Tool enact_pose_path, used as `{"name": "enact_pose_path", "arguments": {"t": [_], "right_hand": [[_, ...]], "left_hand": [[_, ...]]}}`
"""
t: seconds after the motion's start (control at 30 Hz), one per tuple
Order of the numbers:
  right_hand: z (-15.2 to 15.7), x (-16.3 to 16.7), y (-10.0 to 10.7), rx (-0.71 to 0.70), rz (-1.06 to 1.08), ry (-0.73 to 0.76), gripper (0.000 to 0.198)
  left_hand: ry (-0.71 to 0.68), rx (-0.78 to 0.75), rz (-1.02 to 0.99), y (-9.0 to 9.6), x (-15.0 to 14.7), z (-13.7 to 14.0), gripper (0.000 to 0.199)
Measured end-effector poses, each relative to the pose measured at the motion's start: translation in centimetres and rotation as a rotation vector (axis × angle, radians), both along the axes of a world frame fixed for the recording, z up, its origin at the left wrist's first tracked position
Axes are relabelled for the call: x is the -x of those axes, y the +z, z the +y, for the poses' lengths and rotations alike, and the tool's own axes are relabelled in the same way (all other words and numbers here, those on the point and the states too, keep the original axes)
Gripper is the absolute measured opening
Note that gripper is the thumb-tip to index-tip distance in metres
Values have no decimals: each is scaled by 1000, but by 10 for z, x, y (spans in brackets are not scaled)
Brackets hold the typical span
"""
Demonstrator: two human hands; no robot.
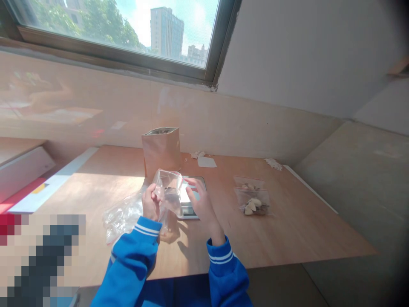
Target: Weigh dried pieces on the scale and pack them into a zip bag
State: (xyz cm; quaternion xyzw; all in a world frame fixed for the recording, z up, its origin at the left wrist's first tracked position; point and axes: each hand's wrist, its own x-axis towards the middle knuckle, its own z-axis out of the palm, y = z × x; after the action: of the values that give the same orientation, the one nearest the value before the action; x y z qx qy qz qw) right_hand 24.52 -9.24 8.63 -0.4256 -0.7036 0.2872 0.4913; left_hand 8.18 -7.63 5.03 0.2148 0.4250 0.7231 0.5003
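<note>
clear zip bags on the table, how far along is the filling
Done: two filled clear zip bags lie at the right of the wooden table. In hand: the left hand holds a clear bag over the small scale, the right hand beside it. Left: a pile of clear bags; the brown pouch stands open.

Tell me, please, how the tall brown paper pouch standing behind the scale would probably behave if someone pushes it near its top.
The brown pouch stands upright and tall on a narrow base, so a push near the top would probably tip it. Its mouth looks open, so contents might spill. Its walls look like thin paper and would likely dent rather than stay stiff. How heavy it is cannot be told.
</note>
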Motion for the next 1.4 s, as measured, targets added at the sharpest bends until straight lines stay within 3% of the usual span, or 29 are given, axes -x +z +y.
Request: {"name": "enact_pose_path", "arguments": {"t": [0.2, 0.37, 0.47, 0.53, 0.6, 0.7, 0.83, 0.9, 1.07, 1.2, 1.4], "right_hand": [[-35, 7, 2, 95, -11, 62, 65], [-42, 1, 13, 117, 142, -145, 37], [-47, -16, 11, 154, 252, -314, 49], [-53, -29, 9, 164, 312, -429, 56], [-59, -39, 8, 141, 331, -475, 60], [-69, -48, 9, 139, 277, -428, 62], [-79, -48, 14, 185, 64, -116, 48], [-83, -47, 15, 147, 13, -71, 43], [-88, -51, 7, -75, 104, -425, 44], [-85, -56, -9, 11, 178, -419, 48], [-68, -60, -38, 112, 350, -467, 50]], "left_hand": [[-141, -27, -59, 20, -17, -18, 49], [-277, -179, 42, 27, -42, -50, 42], [-172, -226, 290, 19, -42, -58, 35], [-42, -161, 440, 11, -39, -58, 31], [0, -90, 506, 2, -36, -57, 40], [-165, -108, 518, -5, -38, -59, 44], [-357, -160, 463, -10, -46, -65, 45], [-333, -117, 444, -10, -49, -69, 48], [-51, -85, 475, -4, -50, -76, 42], [-60, -84, 430, -5, -50, -76, 41], [-115, -50, 443, -23, -44, -71, 47]]}}
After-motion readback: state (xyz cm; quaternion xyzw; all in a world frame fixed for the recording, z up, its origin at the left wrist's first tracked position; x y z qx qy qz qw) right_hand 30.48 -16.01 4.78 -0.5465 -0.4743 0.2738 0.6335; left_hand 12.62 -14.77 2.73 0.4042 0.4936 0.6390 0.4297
